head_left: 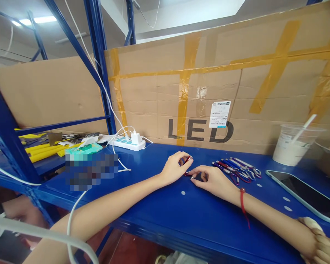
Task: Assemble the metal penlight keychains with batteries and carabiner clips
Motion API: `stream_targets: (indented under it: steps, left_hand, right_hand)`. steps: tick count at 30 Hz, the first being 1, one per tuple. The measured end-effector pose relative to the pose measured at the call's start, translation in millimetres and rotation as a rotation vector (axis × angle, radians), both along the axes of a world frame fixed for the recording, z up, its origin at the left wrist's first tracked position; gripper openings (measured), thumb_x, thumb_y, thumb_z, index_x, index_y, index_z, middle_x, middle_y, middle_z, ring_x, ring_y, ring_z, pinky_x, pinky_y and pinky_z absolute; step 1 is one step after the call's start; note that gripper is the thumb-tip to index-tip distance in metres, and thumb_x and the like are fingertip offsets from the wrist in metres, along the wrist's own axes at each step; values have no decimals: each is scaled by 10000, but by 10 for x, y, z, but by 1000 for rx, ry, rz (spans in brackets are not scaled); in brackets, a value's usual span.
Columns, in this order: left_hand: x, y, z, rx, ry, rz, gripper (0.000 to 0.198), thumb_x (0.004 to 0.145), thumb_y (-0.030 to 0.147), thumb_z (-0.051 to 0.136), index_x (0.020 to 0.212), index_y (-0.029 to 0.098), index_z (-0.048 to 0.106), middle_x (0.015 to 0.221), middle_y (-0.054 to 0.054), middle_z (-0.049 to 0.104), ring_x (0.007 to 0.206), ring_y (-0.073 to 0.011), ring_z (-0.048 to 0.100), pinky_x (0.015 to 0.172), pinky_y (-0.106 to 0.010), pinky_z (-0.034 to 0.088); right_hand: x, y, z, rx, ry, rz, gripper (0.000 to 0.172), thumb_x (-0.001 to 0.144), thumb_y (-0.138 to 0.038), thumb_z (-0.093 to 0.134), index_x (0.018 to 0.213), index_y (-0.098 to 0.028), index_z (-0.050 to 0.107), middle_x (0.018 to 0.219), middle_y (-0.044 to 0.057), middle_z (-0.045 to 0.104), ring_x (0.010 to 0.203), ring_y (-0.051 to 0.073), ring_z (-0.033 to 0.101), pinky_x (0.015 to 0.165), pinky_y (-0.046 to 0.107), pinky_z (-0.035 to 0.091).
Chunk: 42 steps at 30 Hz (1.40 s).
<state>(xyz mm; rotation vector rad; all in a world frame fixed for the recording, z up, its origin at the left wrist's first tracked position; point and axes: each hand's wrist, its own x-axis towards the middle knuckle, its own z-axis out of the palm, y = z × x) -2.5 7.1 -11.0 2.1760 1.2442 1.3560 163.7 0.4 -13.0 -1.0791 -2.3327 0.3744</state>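
My left hand (176, 168) is above the blue shelf top, its fingers curled in a pinch around a small red item (188, 160) that is mostly covered by the fingers. Close beside it, my right hand (213, 179) pinches a slim dark red piece (187, 173) between thumb and fingertips; its full shape is hidden. To the right of my hands lies a row of slim pen-like metal sticks (233, 168) in red, blue, purple and silver, with clip-like loops at their near ends.
A phone (305, 194) and a plastic cup with a straw (293, 145) stand at the right. Behind rises a large cardboard sheet (154, 95) marked LED. At the left are a white power strip (129, 142), a green packet (84, 150) and cables; a thick white cable (41, 231) crosses the foreground.
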Motion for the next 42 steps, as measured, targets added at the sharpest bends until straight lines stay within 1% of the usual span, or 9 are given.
stream_targets:
  steps: [4, 7, 12, 15, 21, 32, 36, 39, 42]
  left_hand:
    - [-7, -31, 48, -43, -31, -21, 184, 822, 305, 485, 876, 188, 617, 811, -2, 631, 682, -104, 549, 642, -214, 432]
    - [-24, -39, 76, -53, -32, -49, 185, 840, 279, 454, 900, 195, 609, 810, 2, 644, 714, -112, 571, 668, -220, 438]
    - [-36, -21, 60, 13, 53, -79, 188, 845, 306, 468, 902, 208, 618, 842, -4, 629, 754, -125, 559, 668, -223, 422]
    - [-18, -36, 51, 11, 97, -135, 216, 849, 318, 469, 942, 203, 626, 848, -19, 621, 759, -133, 556, 674, -228, 420]
    - [3, -76, 68, -3, 100, -170, 231, 856, 306, 460, 947, 191, 637, 805, -25, 609, 734, -137, 548, 674, -232, 417]
    - [-65, 0, 27, -15, 185, -180, 196, 862, 279, 436, 939, 208, 602, 912, -25, 620, 835, -146, 570, 743, -239, 417]
    - [-184, 113, 110, -85, 114, -47, 225, 886, 336, 357, 885, 205, 540, 817, -2, 612, 769, -137, 568, 728, -258, 415]
    - [-363, 204, 220, -209, 69, 72, 377, 904, 437, 219, 766, 190, 468, 689, 7, 566, 615, -122, 527, 620, -262, 404]
    - [-545, 237, 319, -318, 132, -68, 303, 789, 476, 495, 829, 191, 398, 799, 7, 584, 548, -88, 496, 559, -245, 392]
  right_hand:
    - [6, 9, 5, -2, 10, 8, 204, 742, -265, 568, 858, -197, 722, 638, 5, 661, 454, 92, 462, 459, 213, 374]
    - [24, 20, 9, 54, 63, -7, 173, 740, -302, 597, 803, -214, 732, 690, 10, 687, 479, 100, 507, 481, 221, 408]
    - [58, -19, 89, 286, 380, -166, 211, 752, -374, 606, 762, -198, 723, 699, 27, 700, 514, 121, 567, 525, 239, 467]
    - [62, -66, 128, 383, 478, -168, 235, 785, -383, 575, 771, -196, 717, 763, 40, 708, 542, 125, 595, 524, 239, 485]
    - [63, -78, 106, 422, 420, -57, 229, 835, -335, 522, 818, -212, 714, 847, 56, 701, 698, 158, 640, 510, 236, 487]
    - [77, -81, 122, 370, 132, -72, 178, 815, -326, 534, 877, -230, 671, 1069, 48, 604, 567, 70, 574, 469, 187, 467]
    - [87, -79, 111, 386, 145, -105, 316, 832, -324, 509, 1132, -246, 571, 1028, 52, 606, 510, 58, 549, 457, 183, 465]
    - [93, -70, 95, 392, 200, -100, 301, 853, -304, 475, 1133, -231, 561, 1023, 64, 603, 556, 73, 569, 471, 184, 469]
    - [92, -71, 80, 412, 190, -60, 237, 867, -280, 447, 1034, -225, 605, 1011, 58, 606, 569, 72, 566, 478, 184, 460]
